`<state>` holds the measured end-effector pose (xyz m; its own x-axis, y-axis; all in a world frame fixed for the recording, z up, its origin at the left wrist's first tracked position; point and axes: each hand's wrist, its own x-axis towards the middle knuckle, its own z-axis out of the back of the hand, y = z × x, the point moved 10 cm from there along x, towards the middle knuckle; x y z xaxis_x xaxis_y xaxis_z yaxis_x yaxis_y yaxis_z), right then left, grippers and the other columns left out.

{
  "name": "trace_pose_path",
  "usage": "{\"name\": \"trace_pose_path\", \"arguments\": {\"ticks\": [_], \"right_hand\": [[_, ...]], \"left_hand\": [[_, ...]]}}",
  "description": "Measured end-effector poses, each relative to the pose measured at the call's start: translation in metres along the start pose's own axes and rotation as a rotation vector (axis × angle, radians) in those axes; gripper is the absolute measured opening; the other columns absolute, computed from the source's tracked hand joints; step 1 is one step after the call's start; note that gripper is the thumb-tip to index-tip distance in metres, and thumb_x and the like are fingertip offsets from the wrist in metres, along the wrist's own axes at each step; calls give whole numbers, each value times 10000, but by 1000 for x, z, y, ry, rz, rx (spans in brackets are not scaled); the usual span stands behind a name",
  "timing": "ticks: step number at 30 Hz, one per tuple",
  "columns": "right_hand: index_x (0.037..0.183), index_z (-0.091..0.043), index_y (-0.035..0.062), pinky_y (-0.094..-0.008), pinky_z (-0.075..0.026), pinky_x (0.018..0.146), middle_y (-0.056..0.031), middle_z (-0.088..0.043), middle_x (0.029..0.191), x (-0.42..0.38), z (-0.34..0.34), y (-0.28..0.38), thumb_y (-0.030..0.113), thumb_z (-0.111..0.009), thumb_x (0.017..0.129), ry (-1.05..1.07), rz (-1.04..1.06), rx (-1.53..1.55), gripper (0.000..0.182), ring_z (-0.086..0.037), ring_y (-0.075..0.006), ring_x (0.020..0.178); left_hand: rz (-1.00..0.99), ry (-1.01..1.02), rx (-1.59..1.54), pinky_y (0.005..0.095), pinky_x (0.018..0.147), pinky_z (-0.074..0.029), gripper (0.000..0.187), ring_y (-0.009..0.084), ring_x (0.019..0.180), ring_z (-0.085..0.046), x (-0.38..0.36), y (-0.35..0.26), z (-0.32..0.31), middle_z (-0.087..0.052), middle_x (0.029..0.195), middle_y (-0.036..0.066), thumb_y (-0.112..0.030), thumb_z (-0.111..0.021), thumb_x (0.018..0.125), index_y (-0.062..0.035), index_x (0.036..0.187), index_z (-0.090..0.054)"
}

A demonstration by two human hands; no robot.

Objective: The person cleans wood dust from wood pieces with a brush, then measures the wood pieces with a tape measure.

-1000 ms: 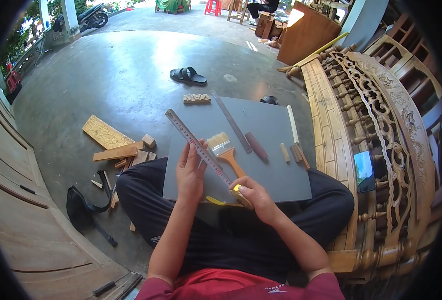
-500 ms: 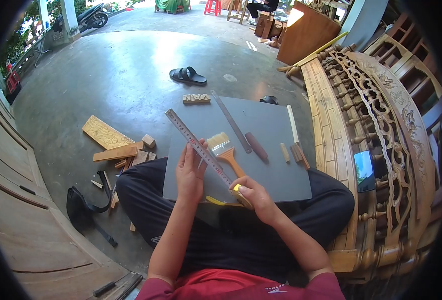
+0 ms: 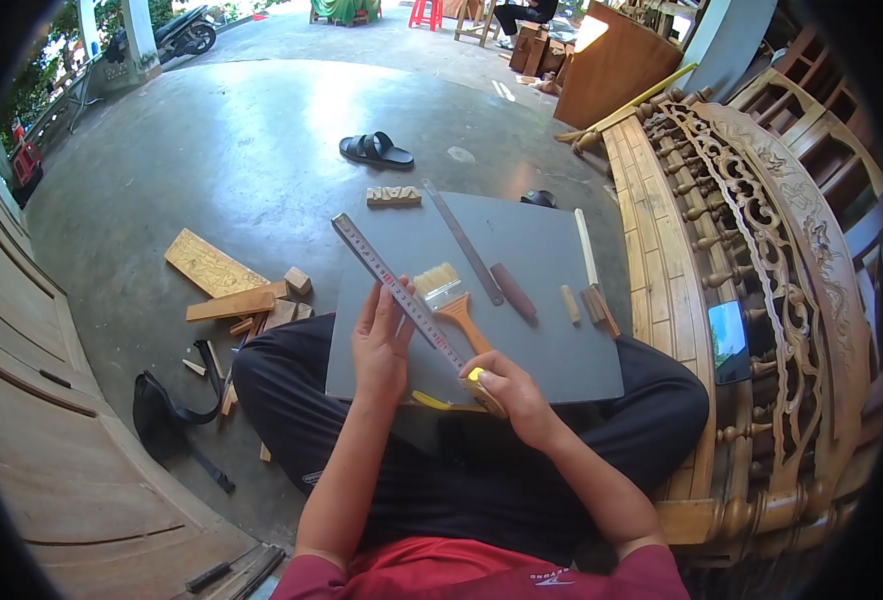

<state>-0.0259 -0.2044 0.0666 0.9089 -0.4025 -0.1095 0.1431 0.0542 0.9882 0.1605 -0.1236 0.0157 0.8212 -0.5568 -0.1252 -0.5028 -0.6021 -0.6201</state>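
Note:
A tape measure [image 3: 414, 308] is drawn out over the grey board on my lap, its blade slanting up to the left. Wrapped around its yellow and dark case is my right hand [image 3: 514, 395], with the thumb on top. My left hand [image 3: 380, 345] holds the extended blade lightly between thumb and fingers, part-way along. Under and beside the blade lies a flat paint brush [image 3: 457, 315] with an orange handle. Farther up are a flat metal ruler [image 3: 462, 240] and a dark red-brown rounded stick [image 3: 513, 291]. A carved wooden block [image 3: 394, 196] sits at the board's far edge.
The grey board [image 3: 562, 375] also carries a pale wooden strip [image 3: 586, 250] and small wood pieces [image 3: 597, 308]. Wood offcuts [image 3: 227, 290] and a black bag [image 3: 162, 415] lie left. A black sandal [image 3: 377, 151] is ahead; carved wooden furniture [image 3: 722, 230] stands right.
The blade has turned slightly about its length, so its printed face looks brighter. Both hands stay in almost the same place.

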Motion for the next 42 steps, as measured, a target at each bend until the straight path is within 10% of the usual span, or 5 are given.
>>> {"name": "trace_pose_path", "arguments": {"ticks": [42], "right_hand": [[1206, -666, 45, -303, -460, 1011, -72, -646, 1136, 1, 2, -4, 316, -502, 1108, -6, 6, 5, 332, -587, -142, 1093]], "left_hand": [[12, 3, -2, 401, 1130, -545, 439, 228, 1377, -635, -2, -2, -4, -670, 1465, 120, -206, -631, 1124, -82, 1541, -570]]}}
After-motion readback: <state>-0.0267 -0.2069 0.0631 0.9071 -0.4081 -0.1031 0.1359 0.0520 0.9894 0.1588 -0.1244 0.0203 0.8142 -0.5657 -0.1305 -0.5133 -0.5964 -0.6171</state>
